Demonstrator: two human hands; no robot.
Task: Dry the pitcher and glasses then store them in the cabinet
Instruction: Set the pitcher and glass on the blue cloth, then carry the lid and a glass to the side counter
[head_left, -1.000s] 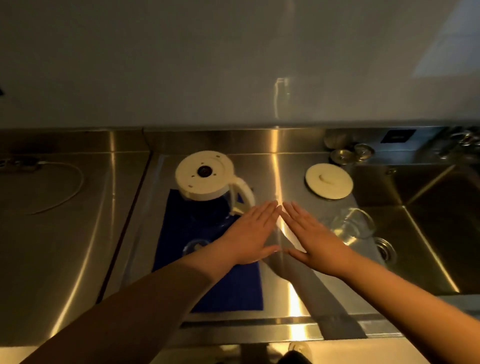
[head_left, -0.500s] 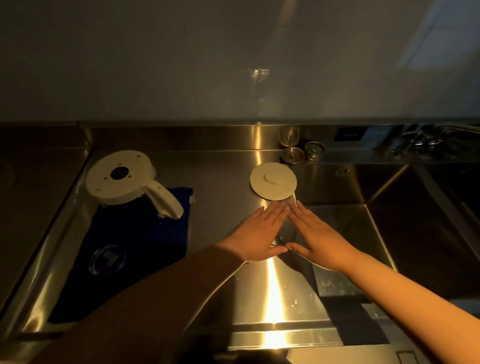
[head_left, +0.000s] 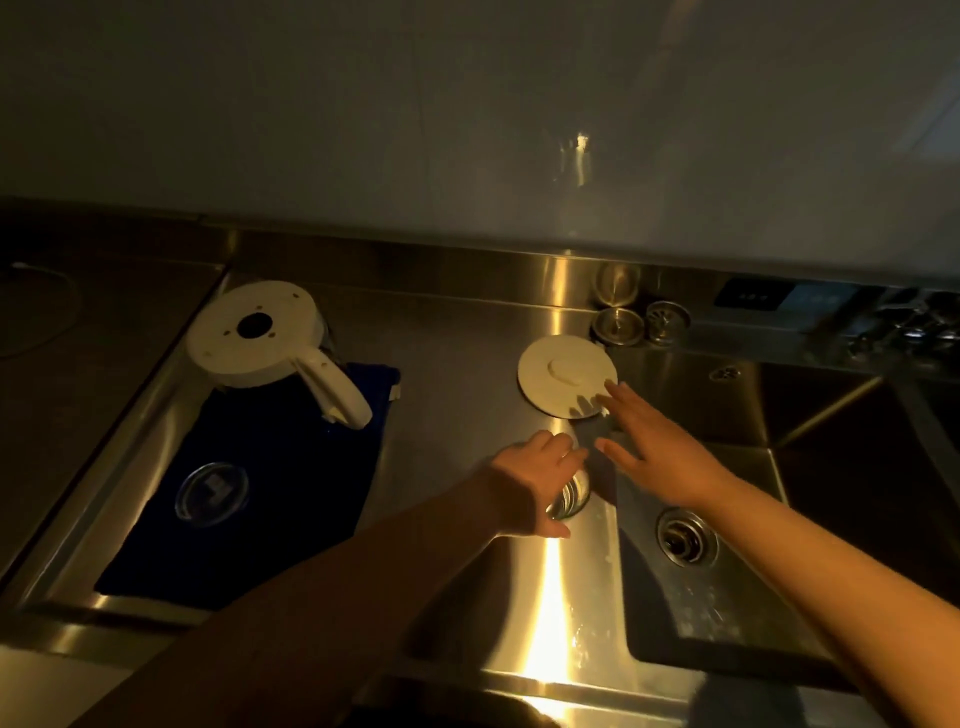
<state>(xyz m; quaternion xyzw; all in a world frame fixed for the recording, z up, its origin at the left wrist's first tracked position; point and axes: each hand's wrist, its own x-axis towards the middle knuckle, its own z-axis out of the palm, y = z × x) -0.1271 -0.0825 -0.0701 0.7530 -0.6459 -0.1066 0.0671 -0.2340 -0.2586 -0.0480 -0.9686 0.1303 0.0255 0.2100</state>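
The stainless steel counter is carrying every item, with the sink basin opening at its right. The blue drying mat is lying on the counter's left section, and the white pitcher is standing upside down across the mat's far edge, handle pointing toward the person. A second glass is sitting inverted near the middle of the mat, untouched. The round white lid is lying flat on bare steel beyond the hands. Half a second ago both hands were lying flat, side by side, above the counter; now they are separating. The left hand is curling downward around a clear glass standing beside the basin edge, fingers partly closed on it; whether the grip is complete cannot be told. The right hand is extending with fingers spread and nothing in it, fingertips reaching the near rim of the lid. By this evidence, pickup of the first item is beginning, while drying and cabinet storage are not yet starting.
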